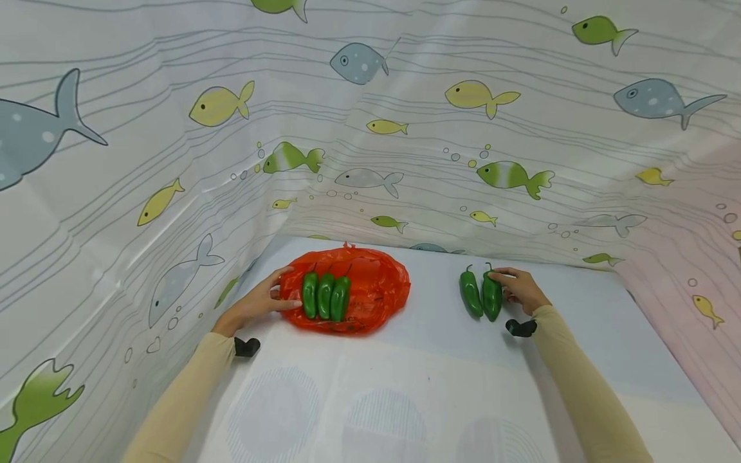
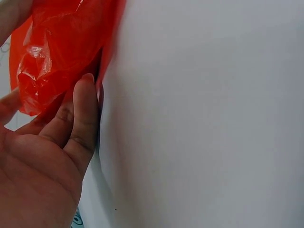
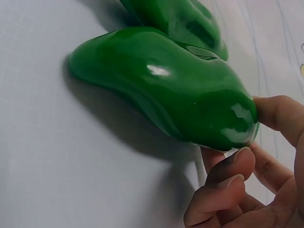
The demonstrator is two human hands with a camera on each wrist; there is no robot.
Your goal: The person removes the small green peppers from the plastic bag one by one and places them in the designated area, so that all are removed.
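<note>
A red plastic bag (image 1: 376, 289) lies spread on the table, with several green peppers (image 1: 325, 296) side by side on its left half. My left hand (image 1: 260, 302) grips the bag's left edge, thumb over the top near the first pepper. In the left wrist view the fingers (image 2: 85, 109) reach in against the crinkled bag (image 2: 61, 47), some tips hidden by it. On the right, my right hand (image 1: 518, 287) pinches a glossy green pepper (image 3: 166, 90) near its stem end. Another green pepper (image 1: 471, 294) lies just left of it.
A white table (image 1: 428, 386) with faint printed circles stretches in front of me. Fish-patterned sheeting (image 1: 370, 148) rises at the back and both sides. A black wrist strap (image 1: 247, 347) shows on the left wrist, another strap (image 1: 521, 328) on the right.
</note>
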